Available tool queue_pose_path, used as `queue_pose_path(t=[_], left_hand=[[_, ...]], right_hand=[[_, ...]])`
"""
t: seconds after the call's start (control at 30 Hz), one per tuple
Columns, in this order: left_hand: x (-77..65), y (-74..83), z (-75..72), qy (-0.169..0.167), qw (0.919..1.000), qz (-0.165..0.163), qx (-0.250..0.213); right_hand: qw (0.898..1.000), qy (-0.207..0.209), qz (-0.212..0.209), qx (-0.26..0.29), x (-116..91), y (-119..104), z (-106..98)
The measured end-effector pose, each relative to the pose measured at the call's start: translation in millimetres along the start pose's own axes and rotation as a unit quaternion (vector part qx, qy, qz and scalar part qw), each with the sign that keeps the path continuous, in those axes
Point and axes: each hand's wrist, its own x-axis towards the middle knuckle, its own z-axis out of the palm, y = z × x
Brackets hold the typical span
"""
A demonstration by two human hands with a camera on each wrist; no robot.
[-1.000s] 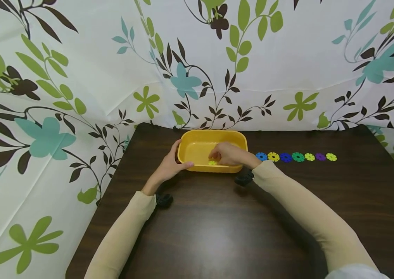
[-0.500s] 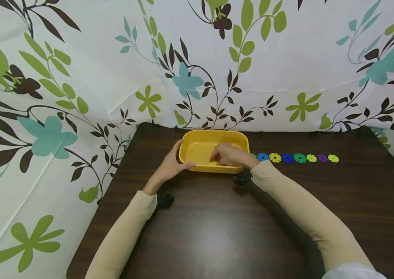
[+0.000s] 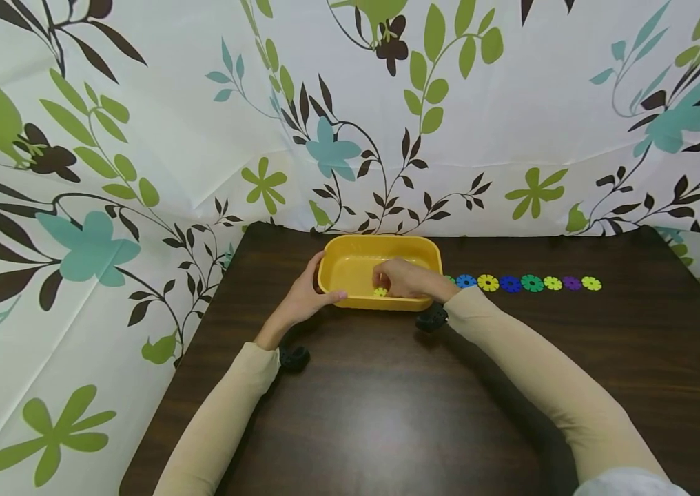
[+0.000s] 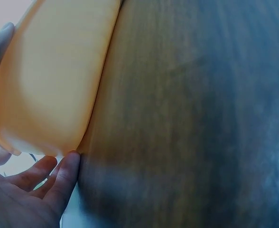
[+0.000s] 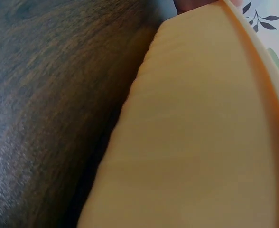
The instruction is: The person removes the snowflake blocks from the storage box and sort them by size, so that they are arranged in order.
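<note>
A yellow plastic basin [image 3: 350,301] stands near the back of the table. My left hand [image 3: 302,296] grips its left end, thumb over the near rim and fingers against the end wall. The left wrist view shows those fingers [image 4: 66,175] at the basin's lower edge. Inside the basin, my right hand [image 3: 408,277] bends its fingers downward. A small yellow flower-shaped disc [image 3: 380,292] shows right at those fingertips, seemingly pinched; the fingertips are partly hidden. Only the basin's outer wall [image 5: 191,118] fills the right wrist view.
To the right of the basin, several flower-shaped discs lie in a row on the dark wood table [image 3: 356,413], among them a dark blue disc [image 3: 510,284], a green disc [image 3: 532,283] and a purple disc [image 3: 572,283]. A patterned cloth [image 3: 480,103] hangs behind.
Both hands stay almost where they were. The small yellow disc at my right fingertips now shows more of its face above the near rim. The head view shifts slightly.
</note>
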Motion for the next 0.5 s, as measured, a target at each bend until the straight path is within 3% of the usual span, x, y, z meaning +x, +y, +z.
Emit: queue_pose_path(t=[0.37,0.5], left_hand=[[-0.5,0.8,1.2,0.001,1.0,0.004,-0.002],[-0.7,-0.5,0.7,0.0,1.0,0.005,-0.003]], right_hand=[[0.999,-0.019,-0.031,0.006,-4.2,3.0,-2.2],[0.999,-0.02,-0.024,0.01,-4.1,3.3,-1.8]])
